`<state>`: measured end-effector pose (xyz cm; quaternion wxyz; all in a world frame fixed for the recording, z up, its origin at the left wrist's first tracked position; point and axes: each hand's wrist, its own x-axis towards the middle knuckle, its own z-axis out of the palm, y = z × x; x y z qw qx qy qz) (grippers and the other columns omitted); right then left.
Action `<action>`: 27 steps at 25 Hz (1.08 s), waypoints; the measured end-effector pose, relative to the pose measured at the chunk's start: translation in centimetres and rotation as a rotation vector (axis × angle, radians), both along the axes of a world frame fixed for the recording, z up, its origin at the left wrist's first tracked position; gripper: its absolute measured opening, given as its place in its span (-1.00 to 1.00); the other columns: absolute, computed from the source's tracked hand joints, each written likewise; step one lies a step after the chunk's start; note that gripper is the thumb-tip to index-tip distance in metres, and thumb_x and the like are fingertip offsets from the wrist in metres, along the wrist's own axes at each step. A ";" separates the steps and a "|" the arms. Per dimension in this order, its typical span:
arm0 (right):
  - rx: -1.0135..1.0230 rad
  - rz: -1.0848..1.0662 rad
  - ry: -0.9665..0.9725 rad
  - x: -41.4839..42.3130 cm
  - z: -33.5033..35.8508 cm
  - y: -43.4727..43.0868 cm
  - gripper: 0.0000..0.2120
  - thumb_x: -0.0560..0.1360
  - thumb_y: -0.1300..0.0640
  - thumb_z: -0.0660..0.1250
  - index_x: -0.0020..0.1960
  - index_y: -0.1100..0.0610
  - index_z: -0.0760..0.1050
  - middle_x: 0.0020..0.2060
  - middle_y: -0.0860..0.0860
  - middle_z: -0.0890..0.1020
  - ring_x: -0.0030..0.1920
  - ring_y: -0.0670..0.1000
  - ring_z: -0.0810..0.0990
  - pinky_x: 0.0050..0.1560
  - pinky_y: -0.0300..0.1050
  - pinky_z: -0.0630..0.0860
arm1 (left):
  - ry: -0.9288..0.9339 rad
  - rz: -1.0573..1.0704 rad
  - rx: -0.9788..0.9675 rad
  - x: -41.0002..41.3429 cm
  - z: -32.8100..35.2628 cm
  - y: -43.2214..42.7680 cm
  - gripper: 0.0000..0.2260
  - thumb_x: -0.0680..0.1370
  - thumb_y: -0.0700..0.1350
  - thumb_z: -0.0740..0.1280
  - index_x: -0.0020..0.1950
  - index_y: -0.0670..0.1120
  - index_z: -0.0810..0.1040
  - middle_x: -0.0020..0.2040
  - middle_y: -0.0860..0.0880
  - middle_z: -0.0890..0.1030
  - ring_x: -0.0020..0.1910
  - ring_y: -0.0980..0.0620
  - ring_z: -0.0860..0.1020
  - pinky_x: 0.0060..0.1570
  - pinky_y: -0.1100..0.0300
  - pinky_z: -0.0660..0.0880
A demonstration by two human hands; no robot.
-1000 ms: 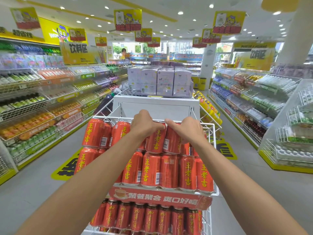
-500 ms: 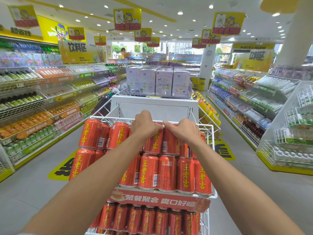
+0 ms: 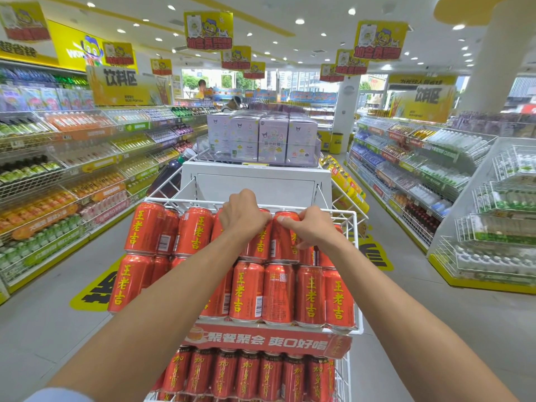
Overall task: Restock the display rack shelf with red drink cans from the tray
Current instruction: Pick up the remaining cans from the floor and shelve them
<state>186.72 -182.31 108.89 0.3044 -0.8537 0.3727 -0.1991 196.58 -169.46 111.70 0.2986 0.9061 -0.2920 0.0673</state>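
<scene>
Shop aisle, seen over two outstretched bare arms. On a white wire display rack (image 3: 352,224), red drink cans (image 3: 194,230) stand stacked in two layers. The left hand (image 3: 245,217) curls over one top can (image 3: 259,245). The right hand (image 3: 310,232), just beside it, pinches the neighbouring can (image 3: 283,242). Stocked drink shelves (image 3: 87,169) line both sides.

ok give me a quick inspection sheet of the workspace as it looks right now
surface: white wire rack shelf, nearly full
job's things: red cans stacked two rows high on it; lower-shelf cans under a red banner; no tray in view
clutter: nothing seen
grips: left grip curls over a top-row can; right grip pinches the neighbouring can
cables: nothing seen
surroundings: purple boxes behind the rack; drink shelving on the left and on the right; yellow floor sticker
</scene>
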 end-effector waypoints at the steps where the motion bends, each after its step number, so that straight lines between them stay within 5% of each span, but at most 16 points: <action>1: -0.035 -0.010 -0.003 0.1 -0.2 0.2 -0.46 0.46 -0.34 0.45 -0.14 0.17 0.57 -0.17 0.11 0.75 -0.42 0.06 0.75 -0.22 -0.05 0.67 | -0.017 0.004 0.007 0.0 -0.1 -0.1 -0.62 0.49 0.05 0.49 0.16 -0.15 0.55 0.22 -0.22 0.60 0.23 -0.30 0.57 -0.02 0.02 0.46; 9: -0.095 -0.070 -0.093 0.8 -1.6 0.2 -0.32 0.38 -0.46 0.39 -0.17 0.21 0.68 -0.40 0.08 0.73 -0.31 0.11 0.74 -0.08 0.15 0.71 | -0.104 -0.034 0.016 0.5 -0.5 -0.1 -0.72 0.52 -0.03 0.43 0.13 -0.16 0.54 0.18 -0.22 0.58 0.19 -0.30 0.57 -0.04 0.02 0.45; 15: -0.022 -0.069 -0.166 0.5 -2.6 -0.1 -0.24 0.27 -0.55 0.35 -0.03 0.15 0.64 -0.24 0.07 0.72 -0.36 0.07 0.75 -0.17 0.16 0.74 | -0.165 -0.086 0.028 0.4 -1.1 0.3 -0.80 0.50 -0.01 0.42 -0.06 -0.09 0.47 0.10 -0.20 0.59 0.12 -0.29 0.59 -0.11 0.03 0.42; 27: -0.174 0.053 -0.042 -0.1 -2.2 -1.3 -0.52 0.43 -0.33 0.49 -0.03 0.10 0.70 -0.25 0.05 0.71 -0.14 0.10 0.68 -0.12 -0.01 0.59 | -0.182 -0.112 0.024 0.4 -1.8 0.4 -0.82 0.50 -0.08 0.40 -0.11 -0.09 0.41 0.07 -0.21 0.59 0.09 -0.28 0.58 -0.16 0.06 0.35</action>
